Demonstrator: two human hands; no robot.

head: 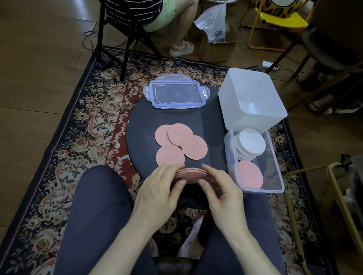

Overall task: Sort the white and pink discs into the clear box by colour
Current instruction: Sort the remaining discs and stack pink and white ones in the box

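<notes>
Between my left hand [159,194] and my right hand [222,192] I hold a small stack of pink discs [192,173] by its edges, just above the near rim of the round dark table [143,122]. Several loose pink discs [181,143] lie overlapping on the table beyond my hands. At the table's right edge stands the clear box [279,180]. A stack of white discs [250,144] fills its far end, and pink discs [249,174] lie in its near end.
The clear lid with a blue rim [176,94] lies at the back of the table. A white tub [249,101] stands tipped behind the clear box. A floral rug [71,131] lies under the table. Another person sits on a chair [119,29] beyond it.
</notes>
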